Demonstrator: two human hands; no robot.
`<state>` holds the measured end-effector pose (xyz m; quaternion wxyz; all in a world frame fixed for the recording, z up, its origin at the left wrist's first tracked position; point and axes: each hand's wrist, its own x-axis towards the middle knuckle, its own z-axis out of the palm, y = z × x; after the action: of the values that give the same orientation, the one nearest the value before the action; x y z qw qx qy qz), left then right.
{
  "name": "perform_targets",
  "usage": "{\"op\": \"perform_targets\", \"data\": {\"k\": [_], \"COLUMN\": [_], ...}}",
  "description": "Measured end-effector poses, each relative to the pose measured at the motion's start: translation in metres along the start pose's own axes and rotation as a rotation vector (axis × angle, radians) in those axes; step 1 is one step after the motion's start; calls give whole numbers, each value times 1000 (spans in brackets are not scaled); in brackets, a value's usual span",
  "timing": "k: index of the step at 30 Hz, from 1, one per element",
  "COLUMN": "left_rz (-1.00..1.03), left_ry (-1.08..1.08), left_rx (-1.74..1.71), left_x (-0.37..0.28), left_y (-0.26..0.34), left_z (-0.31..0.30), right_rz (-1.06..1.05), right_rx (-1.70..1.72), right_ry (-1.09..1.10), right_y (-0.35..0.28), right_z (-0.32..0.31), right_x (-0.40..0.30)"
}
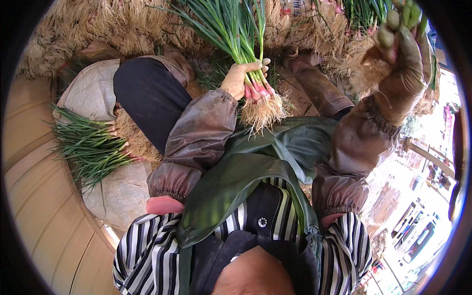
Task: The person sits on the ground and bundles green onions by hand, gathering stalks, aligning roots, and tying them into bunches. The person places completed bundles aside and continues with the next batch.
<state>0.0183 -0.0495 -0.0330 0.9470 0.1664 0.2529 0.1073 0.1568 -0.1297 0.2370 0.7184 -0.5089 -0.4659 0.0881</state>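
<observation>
My left hand (241,76), in a pale glove, is wrapped around a bunch of spring onions (257,83) above my lap. Their long green leaves point away from me, and the pink bulbs and pale stringy roots hang toward my apron (243,173). Raised at the upper right, my right hand (402,62) wears a soiled glove. Its fingers are curled around some green stalks (412,16), with roots hanging beside the palm. How many stalks it holds is hidden by the fingers.
Rooted onion bunches (121,22) are piled along the far side. More spring onions (96,143) lie at the left on pale sacking (118,191), next to a ribbed wall panel (40,195). My knee (147,88) and boot (320,88) flank the bunch. Vehicles stand in the bright area at right.
</observation>
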Motion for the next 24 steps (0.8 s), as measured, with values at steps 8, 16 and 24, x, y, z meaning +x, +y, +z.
{"op": "perform_targets", "data": {"k": [8, 16, 24], "left_rz": [129, 252, 242], "left_ry": [-457, -503, -416], "left_rx": [-184, -165, -233], "left_x": [-20, -19, -22], "left_y": [-2, -1, 7], "left_z": [10, 20, 32], "right_rz": [182, 192, 120], "right_rx": [-550, -1436, -793], "right_ry": [-269, -694, -274], "right_y": [53, 91, 39], "right_z": [43, 60, -9], "right_x": [-103, -158, -139]}}
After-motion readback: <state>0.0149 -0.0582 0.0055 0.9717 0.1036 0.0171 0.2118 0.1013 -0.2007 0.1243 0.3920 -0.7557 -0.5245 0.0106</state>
